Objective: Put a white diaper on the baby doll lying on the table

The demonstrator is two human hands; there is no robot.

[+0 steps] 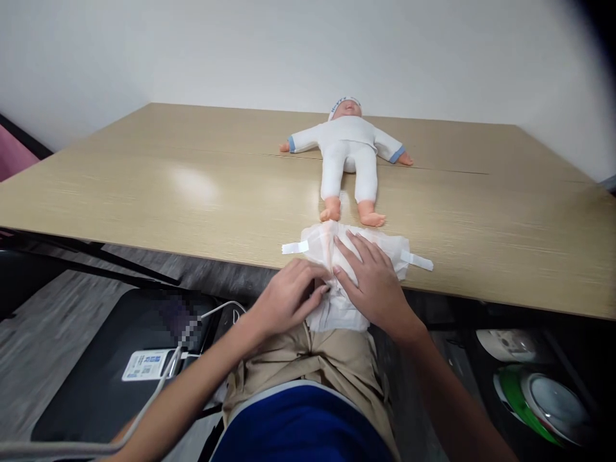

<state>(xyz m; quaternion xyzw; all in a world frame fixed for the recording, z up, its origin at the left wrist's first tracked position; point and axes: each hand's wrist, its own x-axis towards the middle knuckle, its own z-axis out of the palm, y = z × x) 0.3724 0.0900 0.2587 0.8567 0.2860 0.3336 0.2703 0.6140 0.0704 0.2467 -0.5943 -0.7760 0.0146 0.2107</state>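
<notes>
A white diaper [337,314] lies unfolded at the table's front edge, its lower end hanging over toward my lap. Its two fastening tabs stick out to the left and right. My right hand [368,273] lies on it with fingers stretched out flat. My left hand [298,289] pinches the diaper's left edge near the middle, thumb and fingers close together. Just beyond the diaper a baby doll [349,151] in white clothes with blue cuffs lies on its back, arms spread, feet toward me.
The wooden table [216,205] reaches back to a white wall. At lower left, a black chair [86,372] bears a white power bank [147,364] with a cable [149,404] running past my left arm. Green and white round items [539,401] sit below the table at right.
</notes>
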